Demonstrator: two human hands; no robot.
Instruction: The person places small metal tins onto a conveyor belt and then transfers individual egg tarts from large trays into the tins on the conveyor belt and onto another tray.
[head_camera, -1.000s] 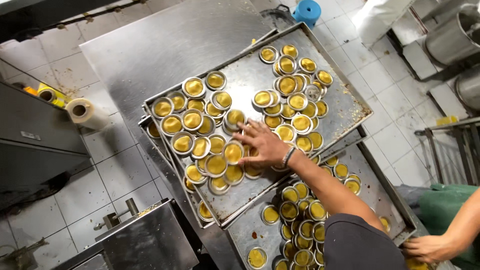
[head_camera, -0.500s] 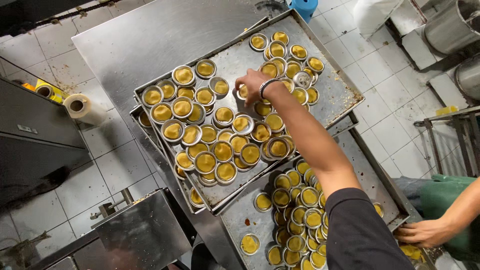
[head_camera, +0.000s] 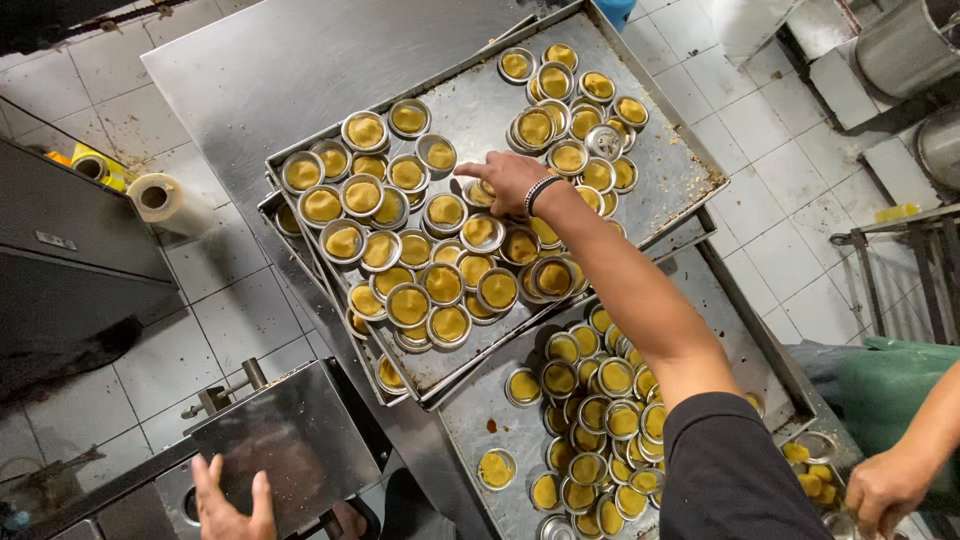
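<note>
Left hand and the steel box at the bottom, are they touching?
Touching: the head view shows the left hand lying flat on the steel box.

Even overhead light, soft glare on steel tray, sharp focus, wide-angle edge distortion.

Commercial bakery kitchen: steel worktable, trays of filled tart tins, white-tiled floor.

The person's right arm is bare from wrist to upper arm, where a short dark charcoal sleeve begins — plain, no print visible. The right hand is ungloved, and a black-and-white banded bracelet circles its wrist. The left hand is bare too — no ring or glove shows.
</note>
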